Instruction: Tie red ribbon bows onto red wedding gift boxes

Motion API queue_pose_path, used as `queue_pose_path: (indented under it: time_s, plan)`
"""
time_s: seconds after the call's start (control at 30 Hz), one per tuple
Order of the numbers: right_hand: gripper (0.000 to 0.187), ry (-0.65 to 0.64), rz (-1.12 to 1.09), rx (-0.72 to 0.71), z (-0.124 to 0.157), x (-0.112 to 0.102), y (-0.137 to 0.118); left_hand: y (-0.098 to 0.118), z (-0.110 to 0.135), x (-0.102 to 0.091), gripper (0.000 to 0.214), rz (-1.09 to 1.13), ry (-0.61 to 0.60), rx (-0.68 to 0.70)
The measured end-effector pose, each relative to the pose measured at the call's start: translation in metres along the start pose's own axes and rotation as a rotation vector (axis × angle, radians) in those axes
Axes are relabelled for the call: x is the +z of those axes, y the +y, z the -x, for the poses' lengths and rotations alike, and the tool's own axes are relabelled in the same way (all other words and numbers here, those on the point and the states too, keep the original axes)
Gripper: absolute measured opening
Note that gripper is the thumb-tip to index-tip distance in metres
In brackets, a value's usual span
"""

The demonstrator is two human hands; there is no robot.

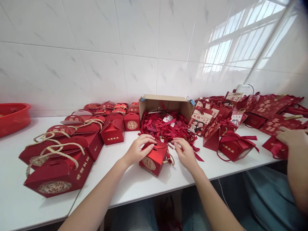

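Note:
A small red gift box (pixel 154 160) with a round gold emblem stands near the table's front edge. My left hand (pixel 138 149) holds its upper left side, with the thumb and fingers bent over the top flaps. Beige rope (pixel 170 159) hangs at the box's right side. Just right of the box, my right hand (pixel 184 154) hovers with fingers loosely bent and apart, and I see nothing held in it. Behind both hands, red ribbons (pixel 166 126) spill from an open cardboard box (pixel 166 98) lying on its side.
Red boxes with rope handles (pixel 60 170) fill the left, with smaller red boxes (pixel 113 128) behind. To the right are a ribbon-tied box (pixel 237 146) and printed red bags (pixel 201 120). Another person's hand (pixel 292 138) touches red packaging at far right. A red basin (pixel 14 118) stands far left.

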State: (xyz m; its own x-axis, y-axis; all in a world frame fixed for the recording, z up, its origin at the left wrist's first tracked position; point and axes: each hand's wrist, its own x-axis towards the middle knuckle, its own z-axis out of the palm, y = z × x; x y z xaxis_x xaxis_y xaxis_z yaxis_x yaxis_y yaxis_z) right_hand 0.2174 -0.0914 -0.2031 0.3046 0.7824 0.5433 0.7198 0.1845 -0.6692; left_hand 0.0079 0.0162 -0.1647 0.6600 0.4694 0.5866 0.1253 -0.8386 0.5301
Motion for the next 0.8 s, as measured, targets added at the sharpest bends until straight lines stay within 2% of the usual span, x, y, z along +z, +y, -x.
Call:
queue_pose_path:
  time_s: [0.07, 0.17, 0.3, 0.4, 0.53, 0.6, 0.67, 0.73, 0.8]
  plan:
    - [0.02, 0.069, 0.074, 0.102, -0.007, -0.013, 0.023, -0.003, 0.0, 0.001, 0.017, 0.022, 0.022, -0.032]
    - [0.008, 0.106, 0.153, 0.24, -0.012, -0.029, 0.05, -0.007, 0.0, 0.001, 0.018, 0.023, 0.077, -0.075]
    - [0.019, 0.097, 0.136, 0.335, -0.017, -0.041, 0.059, -0.008, 0.0, 0.001, 0.019, 0.006, 0.103, -0.087]
    - [0.022, 0.052, 0.019, 0.342, -0.023, -0.057, 0.047, -0.007, 0.0, 0.001, 0.019, 0.008, 0.099, -0.072]
    - [0.034, -0.011, -0.253, 0.303, -0.033, -0.092, 0.014, -0.008, 0.0, 0.003, 0.017, 0.088, 0.113, -0.118]
    - [0.023, 0.071, -0.553, 0.242, -0.038, -0.109, -0.009, -0.009, -0.001, 0.004, 0.017, 0.147, 0.121, -0.152]
    - [0.013, 0.211, -0.813, 0.161, -0.044, -0.125, -0.03, -0.011, -0.001, 0.004, 0.018, 0.173, 0.125, -0.172]
    - [0.021, 0.365, -0.985, 0.11, -0.052, -0.139, -0.047, -0.012, -0.001, 0.003, 0.02, 0.181, 0.126, -0.183]
    - [0.026, 0.502, -1.055, 0.063, -0.061, -0.155, -0.056, -0.014, -0.002, -0.001, 0.022, 0.19, 0.124, -0.195]
